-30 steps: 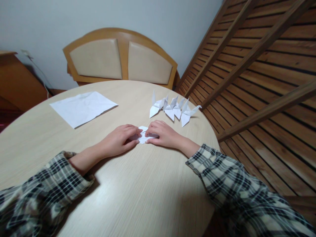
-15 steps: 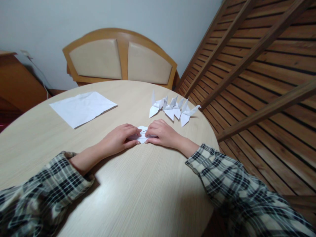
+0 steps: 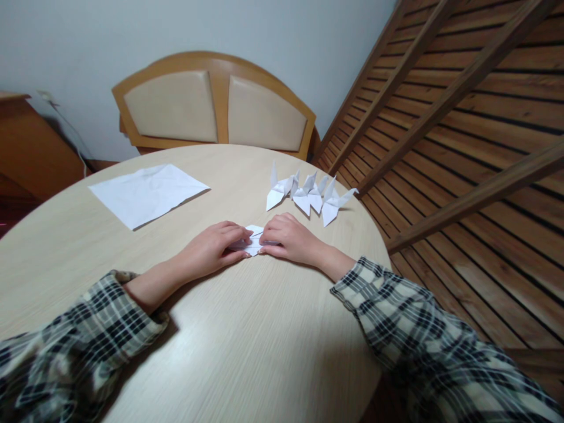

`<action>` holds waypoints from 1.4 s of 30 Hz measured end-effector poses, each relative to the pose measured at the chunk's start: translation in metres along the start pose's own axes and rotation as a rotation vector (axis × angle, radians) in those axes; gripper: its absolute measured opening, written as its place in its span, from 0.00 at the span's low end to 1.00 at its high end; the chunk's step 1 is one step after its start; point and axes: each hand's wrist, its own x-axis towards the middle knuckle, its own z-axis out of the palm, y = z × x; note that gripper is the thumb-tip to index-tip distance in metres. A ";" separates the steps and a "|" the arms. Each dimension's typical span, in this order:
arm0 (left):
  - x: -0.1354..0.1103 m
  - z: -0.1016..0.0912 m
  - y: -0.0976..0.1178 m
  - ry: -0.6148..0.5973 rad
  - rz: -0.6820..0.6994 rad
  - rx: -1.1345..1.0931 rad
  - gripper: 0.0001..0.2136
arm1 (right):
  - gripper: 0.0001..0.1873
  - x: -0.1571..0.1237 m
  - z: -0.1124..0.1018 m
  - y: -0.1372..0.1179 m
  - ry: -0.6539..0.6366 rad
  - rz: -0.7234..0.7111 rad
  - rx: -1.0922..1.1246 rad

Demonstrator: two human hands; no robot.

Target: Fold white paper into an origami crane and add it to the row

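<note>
A small folded piece of white paper lies on the round wooden table, partly covered by my fingers. My left hand grips its left side, thumb along the near edge and fingers on top. On the right side, my right hand holds it the same way, with the fingertips of both hands close together. Creases and a folded flap show in the gap between them. Just beyond my right hand stand several white paper cranes in a row.
Toward the table's far left lies a larger sheet of white paper. A padded wooden headboard stands behind the table against the wall. Slatted wooden panelling rises along the right side, and a brown cabinet is at the left.
</note>
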 end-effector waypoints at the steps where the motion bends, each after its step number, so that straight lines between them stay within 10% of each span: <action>1: 0.000 0.000 0.000 0.000 0.002 0.003 0.11 | 0.15 0.000 0.000 0.000 0.000 -0.002 -0.004; 42: 0.000 -0.002 0.004 -0.014 -0.004 0.083 0.15 | 0.15 0.000 0.001 -0.002 0.026 -0.007 -0.027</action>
